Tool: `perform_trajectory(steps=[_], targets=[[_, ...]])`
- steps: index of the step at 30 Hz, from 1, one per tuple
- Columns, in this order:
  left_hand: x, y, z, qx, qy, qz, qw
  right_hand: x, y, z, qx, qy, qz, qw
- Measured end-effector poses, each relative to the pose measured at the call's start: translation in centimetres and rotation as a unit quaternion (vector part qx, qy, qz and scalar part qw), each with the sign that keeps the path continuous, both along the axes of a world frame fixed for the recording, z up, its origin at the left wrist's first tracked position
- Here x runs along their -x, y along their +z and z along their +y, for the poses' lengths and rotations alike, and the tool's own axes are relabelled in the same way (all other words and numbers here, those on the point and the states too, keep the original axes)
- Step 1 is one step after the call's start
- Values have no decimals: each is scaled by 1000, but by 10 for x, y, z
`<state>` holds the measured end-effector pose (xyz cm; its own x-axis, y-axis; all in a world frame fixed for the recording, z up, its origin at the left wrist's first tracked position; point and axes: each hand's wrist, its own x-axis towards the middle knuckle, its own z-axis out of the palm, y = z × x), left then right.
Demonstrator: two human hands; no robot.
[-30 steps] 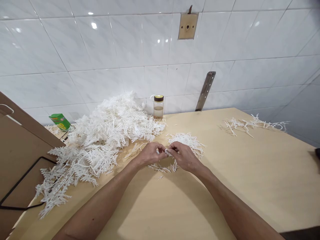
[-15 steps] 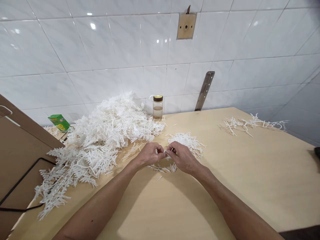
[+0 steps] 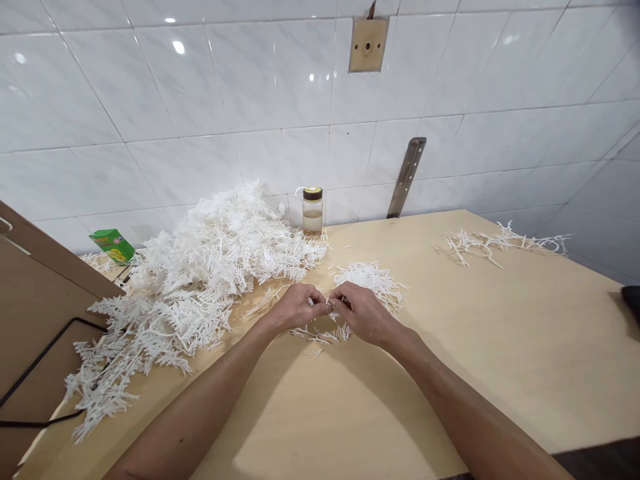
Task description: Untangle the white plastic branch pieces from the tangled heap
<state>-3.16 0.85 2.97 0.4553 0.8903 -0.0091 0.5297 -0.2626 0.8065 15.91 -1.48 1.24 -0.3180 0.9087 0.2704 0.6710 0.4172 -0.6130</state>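
Note:
My left hand (image 3: 299, 305) and my right hand (image 3: 361, 311) meet above the table, thumbs and fingertips closed in a pinch. Between them is a small white plastic sprig (image 3: 329, 302), mostly covered by the fingers. Just behind my right hand lies a small heap of thin white pieces (image 3: 367, 277). Loose white bits (image 3: 320, 335) are scattered on the table below the fingertips. To the left rises a large pile of white branching plastic sprigs (image 3: 220, 247), with its lower end trailing toward the table's left edge.
A lidded bottle (image 3: 313, 217) of cloudy liquid stands near the tiled wall. Bare white branches (image 3: 500, 245) lie at the back right of the wooden table (image 3: 515, 340). On the left are a green box (image 3: 114, 247) and a cardboard box (image 3: 45, 300). A metal bracket (image 3: 407, 178) leans there.
The view has shifted slightly, so everything sits a little further left and up. Both hands stay pinched together at nearly the same place.

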Motion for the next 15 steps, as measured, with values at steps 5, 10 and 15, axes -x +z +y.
perform_trajectory(steps=[5, 10, 15], targets=[[0, 3, 0, 16, 7, -11, 1000, 10, -5, 0, -62, -40, -82, 994], [-2, 3, -4, -1, -26, -48, 999, -10, -15, 18, -106, -174, -68, 977], [-5, 2, -4, -9, 35, -34, 999, -33, -16, 28, -103, -193, 53, 974]])
